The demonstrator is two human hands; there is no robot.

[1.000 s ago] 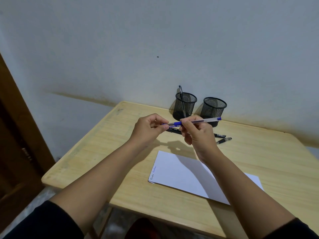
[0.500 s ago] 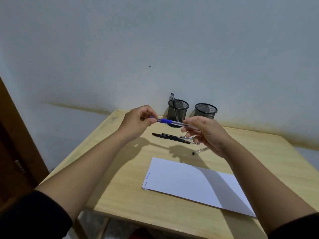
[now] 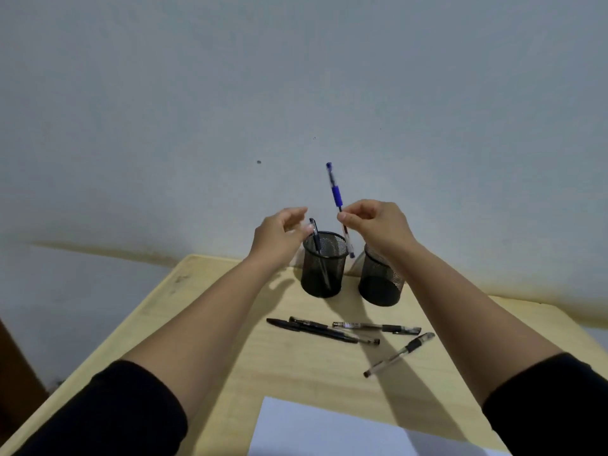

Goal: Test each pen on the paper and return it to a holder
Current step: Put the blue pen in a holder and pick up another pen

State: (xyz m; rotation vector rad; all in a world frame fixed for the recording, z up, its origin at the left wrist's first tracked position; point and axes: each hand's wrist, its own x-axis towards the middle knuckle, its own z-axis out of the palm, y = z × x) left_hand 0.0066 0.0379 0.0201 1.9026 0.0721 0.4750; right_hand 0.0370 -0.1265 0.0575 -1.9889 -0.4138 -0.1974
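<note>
Right hand (image 3: 375, 225) pinching, left hand (image 3: 279, 235) loosely curled.

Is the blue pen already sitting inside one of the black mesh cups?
No, the right hand pinches the blue pen in the air above the two black mesh cups, nearly upright.

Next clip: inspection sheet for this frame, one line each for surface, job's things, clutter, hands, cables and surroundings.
Surface: wooden table, marks near its left edge.
Job's things: blue pen held near upright above the left mesh holder, which has one black pen in it; right mesh holder; four loose pens lying on the table; white paper at the near edge.
Clutter: nothing seen.
Hands: right hand pinches the blue pen; left hand open beside the holder.
Cables: nothing seen.
Surroundings: grey wall, stained near the table.
</note>
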